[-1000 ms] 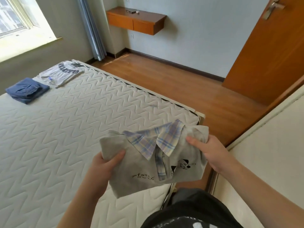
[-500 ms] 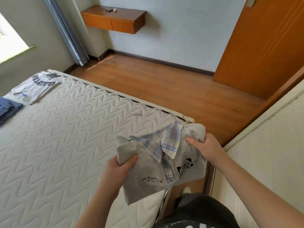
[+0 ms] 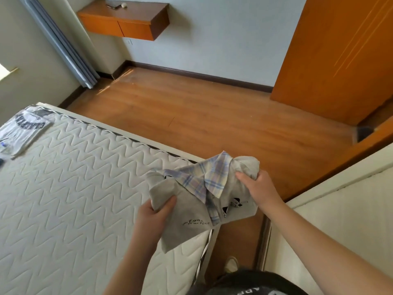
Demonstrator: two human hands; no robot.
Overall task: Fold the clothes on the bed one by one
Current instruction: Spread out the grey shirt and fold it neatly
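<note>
A folded grey shirt [image 3: 191, 211] with a plaid collar and a small black print hangs in the air over the bed's near right corner. My left hand [image 3: 154, 216] grips its left edge, thumb on top. My right hand [image 3: 258, 185] grips its bunched right shoulder. The white quilted mattress [image 3: 74, 188] fills the lower left. A folded white T-shirt [image 3: 23, 128] with dark lettering lies at the mattress's far left corner.
Wooden floor [image 3: 212, 116] lies beyond the bed. An orange door [image 3: 340, 56] stands at the right, a wall-mounted wooden drawer shelf [image 3: 125, 20] at the top, a grey-blue curtain [image 3: 61, 43] at the left. A cream panel [image 3: 340, 209] is at the right.
The view swung right, so the blue folded garment left the frame. Both hands carried the grey shirt toward the bed's right corner, and its right shoulder is more bunched.
</note>
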